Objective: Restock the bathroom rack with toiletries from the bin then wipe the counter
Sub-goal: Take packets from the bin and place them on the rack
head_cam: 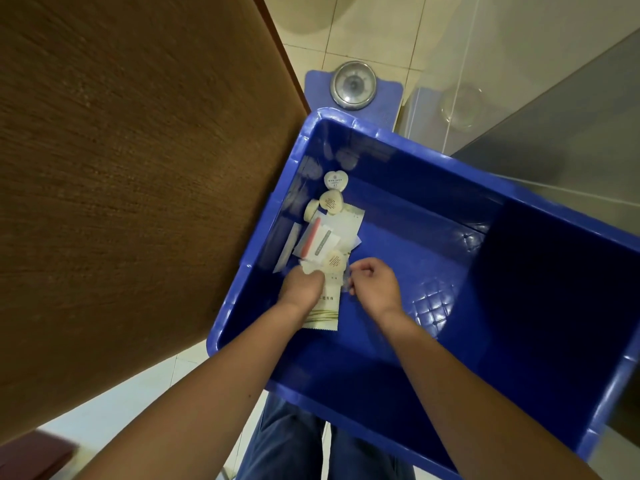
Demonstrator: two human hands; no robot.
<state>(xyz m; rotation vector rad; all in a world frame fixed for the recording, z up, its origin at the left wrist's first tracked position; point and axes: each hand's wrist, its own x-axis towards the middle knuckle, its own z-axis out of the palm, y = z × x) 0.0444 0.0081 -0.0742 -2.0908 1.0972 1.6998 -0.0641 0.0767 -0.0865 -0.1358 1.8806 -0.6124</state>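
While both bare arms reach down into a blue plastic bin (519, 209), the left hand (302, 285) is curled over the top of a long pale sachet (325, 311), though a firm grip cannot be confirmed. Just right of it, the right hand (375, 284) is closed with fingertips pinched at the sachet's edge; what they pinch is too small to tell. Beyond the hands, toward the bin's far left wall, lies a loose cluster of toiletries: flat packets, 1 showing a red strip (313, 237), a round wrapped soap (331, 202) and a heart-shaped soap (336, 181). Everything right of the hands is bare blue floor (433, 237), shadowed at the right side. A brown wooden panel (138, 168) presses against the bin's left rim. Past the far rim, a blue bathroom scale (353, 85) sits on pale floor tiles. Denim-clad legs (287, 441) show below the near rim.
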